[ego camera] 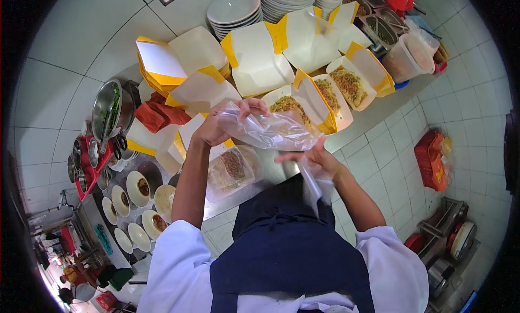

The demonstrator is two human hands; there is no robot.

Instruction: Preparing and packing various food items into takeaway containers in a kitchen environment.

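Note:
My left hand point(219, 124) grips a crumpled sheet of thin clear plastic point(272, 130), perhaps a bag, with fingers curled over its top. The plastic stretches across to my right hand point(321, 156), which has an index finger pointing left. A loose tail of the plastic point(315, 187) hangs from that hand, blurred. Beneath my left forearm, near the counter's front edge, lies a pack of food with a brown topping point(231, 169), under clear plastic. Behind the stretched plastic stands an open paper box of noodles point(288, 106), partly hidden.
More open boxes hold noodles point(348, 83); several empty ones point(262, 61) stand behind. Stacked white bowls point(233, 8) line the back. Sauce bowls point(138, 189), an orange cloth point(158, 114) and a steel bowl of greens point(107, 110) are left. A plastic tub point(408, 59) stands right.

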